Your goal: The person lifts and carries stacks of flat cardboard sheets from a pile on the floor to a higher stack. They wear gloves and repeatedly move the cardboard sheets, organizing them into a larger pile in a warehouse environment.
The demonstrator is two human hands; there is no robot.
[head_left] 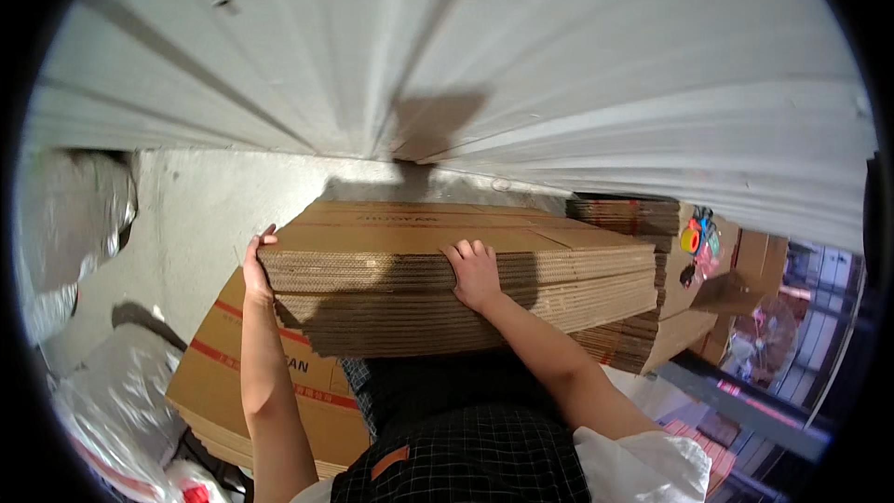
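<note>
A thick stack of flattened cardboard boxes (400, 224) lies level in front of my body, its layered corrugated edges toward me. My left hand (260, 265) grips the stack's left end, with the fingertips hooked over the top corner and the palm against the side. Bent over the near top edge, right of the middle, the fingers of my right hand (474, 274) press on the top sheets. A second pile of flattened boxes (233, 340) with red stripes sits lower, by my left forearm. The underside of the front stack is out of sight.
Past the stack rises a pale ribbed wall (354, 56) above a concrete floor (200, 205). Shiny plastic-wrapped bundles (121, 391) stand at the left. More flattened boxes (624, 214) are at the right, near a yellow tape roll (690, 239) and a fan (762, 340).
</note>
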